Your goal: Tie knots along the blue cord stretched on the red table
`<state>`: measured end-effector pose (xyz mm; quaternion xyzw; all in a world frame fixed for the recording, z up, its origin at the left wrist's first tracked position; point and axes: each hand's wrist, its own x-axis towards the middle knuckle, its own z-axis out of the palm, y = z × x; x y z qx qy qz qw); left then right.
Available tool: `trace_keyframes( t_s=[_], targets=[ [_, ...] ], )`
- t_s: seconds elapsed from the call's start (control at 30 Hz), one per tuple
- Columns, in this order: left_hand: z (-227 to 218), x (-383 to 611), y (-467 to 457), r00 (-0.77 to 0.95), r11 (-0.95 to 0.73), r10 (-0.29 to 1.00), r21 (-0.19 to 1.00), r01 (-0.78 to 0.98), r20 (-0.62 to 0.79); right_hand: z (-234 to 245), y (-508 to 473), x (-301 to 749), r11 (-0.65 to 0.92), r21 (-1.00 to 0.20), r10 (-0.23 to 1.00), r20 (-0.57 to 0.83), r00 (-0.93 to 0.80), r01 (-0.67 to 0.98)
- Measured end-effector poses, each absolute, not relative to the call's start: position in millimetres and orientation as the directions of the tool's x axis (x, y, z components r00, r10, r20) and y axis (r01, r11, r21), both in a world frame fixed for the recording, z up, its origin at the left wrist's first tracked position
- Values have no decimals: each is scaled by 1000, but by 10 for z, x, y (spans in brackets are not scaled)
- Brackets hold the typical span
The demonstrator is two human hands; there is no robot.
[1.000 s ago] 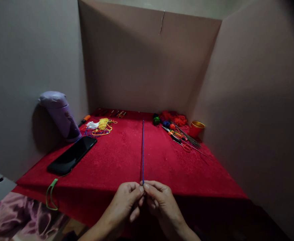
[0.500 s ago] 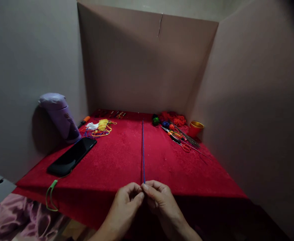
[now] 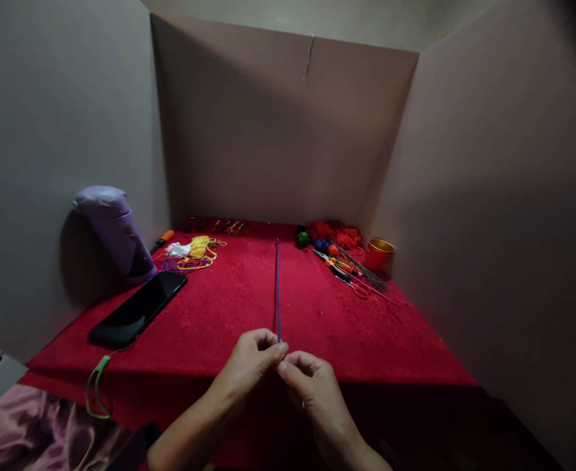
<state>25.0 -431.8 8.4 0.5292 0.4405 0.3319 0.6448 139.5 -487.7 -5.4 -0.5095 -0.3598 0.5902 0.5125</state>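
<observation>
A thin, straight blue yarn-like strand (image 3: 278, 288) runs from the far middle of the table toward me, a dark line of shadow beside it. Whether it is a cord or a yarn-wrapped stick I cannot tell. My left hand (image 3: 253, 358) pinches it near its close end with thumb and forefinger. Just below and to the right, my right hand (image 3: 315, 389) is closed in a pinch at that same end. What lies between the right fingertips is hidden, though they almost touch the left thumb.
Left on the red cloth (image 3: 229, 301) are a black phone (image 3: 138, 311), a leaning purple bottle (image 3: 121, 229), yellow yarn (image 3: 200, 247) and an orange-handled tool (image 3: 167, 235). Rightward lie yarn balls (image 3: 302, 239), pliers (image 3: 330, 263), red-handled scissors (image 3: 360, 290), thin sticks (image 3: 366, 269) and a red cup (image 3: 379, 255).
My left hand has shifted up and slightly forward along the blue strand, its thumb now above the right fingertips. My right hand stays near the close end. The whole view has tilted slightly.
</observation>
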Motion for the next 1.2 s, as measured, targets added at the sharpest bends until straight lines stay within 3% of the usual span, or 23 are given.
trace_keyframes(
  t_s=[0.17,0.3,0.37,0.43,0.53,0.67,0.83,0.97,1.2],
  targets=[
    [107,308,-4280,235,158,962,986,-57,-140,-31,-4831,1434,-108,-994,993,-109,39,-20],
    [78,297,-4243,130,-19,991,999,42,14,12,-4817,1483,36,-965,999,40,10,258],
    [44,265,-4223,120,-116,988,983,141,99,30,-4792,1517,206,-860,973,231,-5,467],
    [14,225,-4206,122,-197,978,949,245,171,30,-4737,1552,342,-677,916,394,-72,652],
    [-6,162,-4192,133,-288,957,863,415,256,15,-4610,1595,430,-421,855,474,-211,798],
    [-9,101,-4193,217,-453,883,634,627,416,44,-4442,1612,444,-300,830,493,-261,844],
    [3,65,-4163,353,-591,761,357,723,544,139,-4274,1578,544,-364,787,532,-311,756],
    [34,28,-4095,365,-628,716,321,709,595,140,-4127,1551,620,-465,760,556,-337,632],
    [-29,-25,-3998,355,-669,675,333,665,647,42,-3980,1548,620,-577,775,556,-300,532]
  ],
)
